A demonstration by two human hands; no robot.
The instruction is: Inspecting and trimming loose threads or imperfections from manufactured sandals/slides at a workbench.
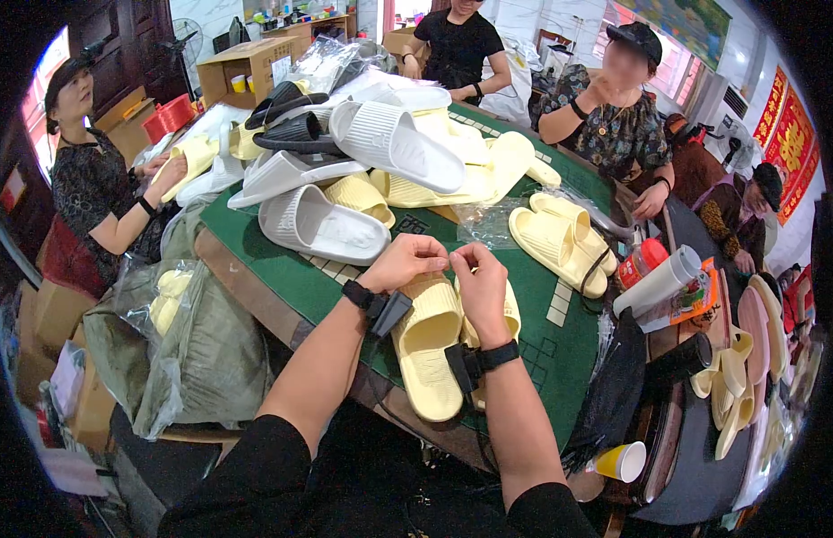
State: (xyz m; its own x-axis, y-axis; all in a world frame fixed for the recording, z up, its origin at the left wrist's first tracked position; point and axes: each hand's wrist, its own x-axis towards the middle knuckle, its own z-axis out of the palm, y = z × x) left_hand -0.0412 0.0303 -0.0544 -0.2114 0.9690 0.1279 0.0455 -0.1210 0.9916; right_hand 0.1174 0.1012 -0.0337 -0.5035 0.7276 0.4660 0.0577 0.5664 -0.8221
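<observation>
Both my hands meet over a pair of pale yellow slide slippers lying toe-strap away on the green table. My left hand (405, 262) is closed in a pinch just above the strap of the left slipper (429, 363). Fingertips touching it, my right hand (481, 280) is pinched too, over the right slipper (512, 314), which my wrist and hand partly cover. Whatever lies between the fingertips is too small to make out. Each wrist wears a black strap with a small black device.
A heap of white, yellow and black slippers (398, 139) covers the table's far left. Another yellow pair (562, 235) lies to the right, near a red-lidded jar (645, 260) and a white cylinder (660, 280). A yellow paper cup (621, 462) stands lower right. Other people sit around the table.
</observation>
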